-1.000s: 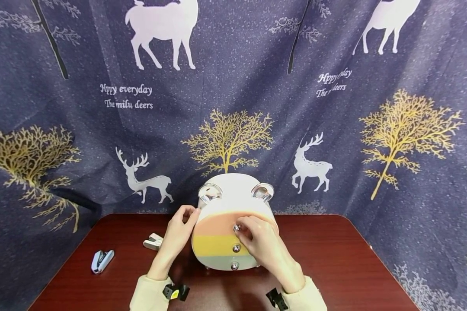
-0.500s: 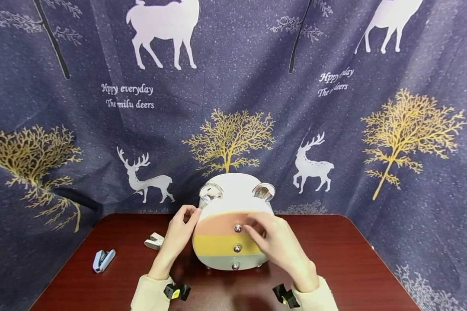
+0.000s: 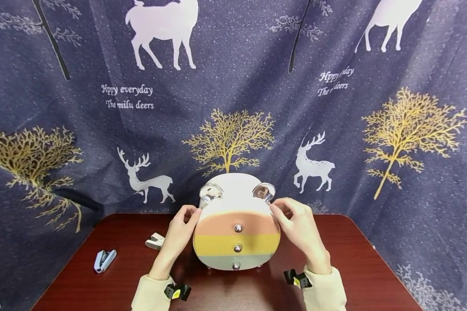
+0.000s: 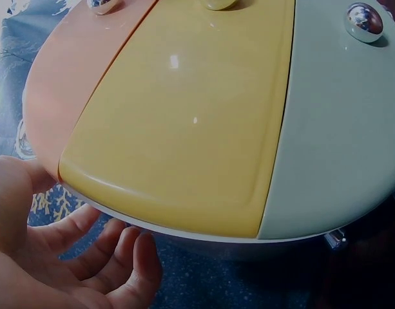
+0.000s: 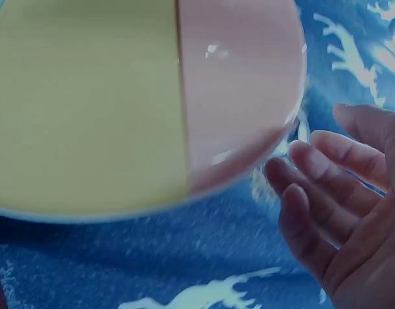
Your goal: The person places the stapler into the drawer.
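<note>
Left hand (image 3: 180, 229) and right hand (image 3: 299, 222), I notice, flank the drawer box (image 3: 225, 219) with fingers loosely parted, its wide front (image 3: 218, 244) stretching between them.

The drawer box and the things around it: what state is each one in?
Box: standing on the table.
Orange drawer: closed.
Yellow drawer: closed.
Green drawer: closed.
Blue gadget: lying on the table; too small to tell whether open.
White gadget: lying near the left hand; same doubt.
Left hand: fingers loosely bent, thumb at the box's edge.
Right hand: fingers loosely bent, beside the box.
</note>
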A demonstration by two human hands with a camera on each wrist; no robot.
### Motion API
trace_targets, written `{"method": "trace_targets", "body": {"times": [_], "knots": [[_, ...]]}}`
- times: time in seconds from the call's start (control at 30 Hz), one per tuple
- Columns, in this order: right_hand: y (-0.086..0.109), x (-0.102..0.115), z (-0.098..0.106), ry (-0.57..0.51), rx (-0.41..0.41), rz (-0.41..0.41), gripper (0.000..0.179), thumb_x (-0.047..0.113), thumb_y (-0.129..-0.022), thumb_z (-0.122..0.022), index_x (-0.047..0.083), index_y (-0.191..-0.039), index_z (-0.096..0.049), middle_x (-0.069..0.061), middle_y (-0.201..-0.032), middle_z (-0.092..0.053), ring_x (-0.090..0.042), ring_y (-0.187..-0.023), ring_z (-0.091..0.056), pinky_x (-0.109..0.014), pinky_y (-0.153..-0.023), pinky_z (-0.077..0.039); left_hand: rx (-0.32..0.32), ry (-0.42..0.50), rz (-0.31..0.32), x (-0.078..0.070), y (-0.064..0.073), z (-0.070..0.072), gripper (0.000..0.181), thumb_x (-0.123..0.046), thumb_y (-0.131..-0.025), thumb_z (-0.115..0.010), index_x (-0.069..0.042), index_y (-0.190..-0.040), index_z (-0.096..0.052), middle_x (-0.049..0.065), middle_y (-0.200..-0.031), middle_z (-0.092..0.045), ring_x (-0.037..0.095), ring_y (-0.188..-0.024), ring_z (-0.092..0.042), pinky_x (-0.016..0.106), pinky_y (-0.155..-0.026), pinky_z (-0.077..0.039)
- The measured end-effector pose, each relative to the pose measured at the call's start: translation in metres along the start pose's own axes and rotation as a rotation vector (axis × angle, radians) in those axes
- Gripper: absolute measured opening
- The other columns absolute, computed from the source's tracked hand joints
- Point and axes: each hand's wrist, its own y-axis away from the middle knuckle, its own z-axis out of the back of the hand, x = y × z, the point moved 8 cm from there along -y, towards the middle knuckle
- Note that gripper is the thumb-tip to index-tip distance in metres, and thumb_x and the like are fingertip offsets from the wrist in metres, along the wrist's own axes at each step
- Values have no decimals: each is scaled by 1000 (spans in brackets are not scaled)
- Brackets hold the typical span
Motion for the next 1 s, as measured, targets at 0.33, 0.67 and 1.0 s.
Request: {"method": "trace_targets", "body": {"times": [0.33, 0.67, 1.0], "knots": [[-1, -55, -16, 32, 108, -155, 11, 22, -92, -70, 13, -97, -70, 6, -84, -67, -11, -76, -63, -39, -70, -52, -17, -14, 3, 2, -1, 4, 29, -42, -97, -59, -15, -107, -61, 2, -94, -60, 17, -85, -57, 30, -75, -44], [7, -76, -32, -68, 190, -267, 22, 34, -95, -65, 14, -101, -70, 5, -88, -68, -13, -79, -63, -38, -74, -50, -22, 0, 0, 1, 1, 4, 28, -40, -97, -59, -13, -107, -60, 3, -93, -60, 17, -84, -56, 28, -72, -45], [15, -81, -34, -70, 182, -335, 21, 32, -99, -59, 13, -104, -67, 2, -88, -64, -16, -80, -57, -33, -73, -45, -17, 3, -11, -1, 2, -1, 26, -39, -98, -59, -14, -107, -61, 2, -94, -60, 16, -85, -57, 31, -76, -45]]}}
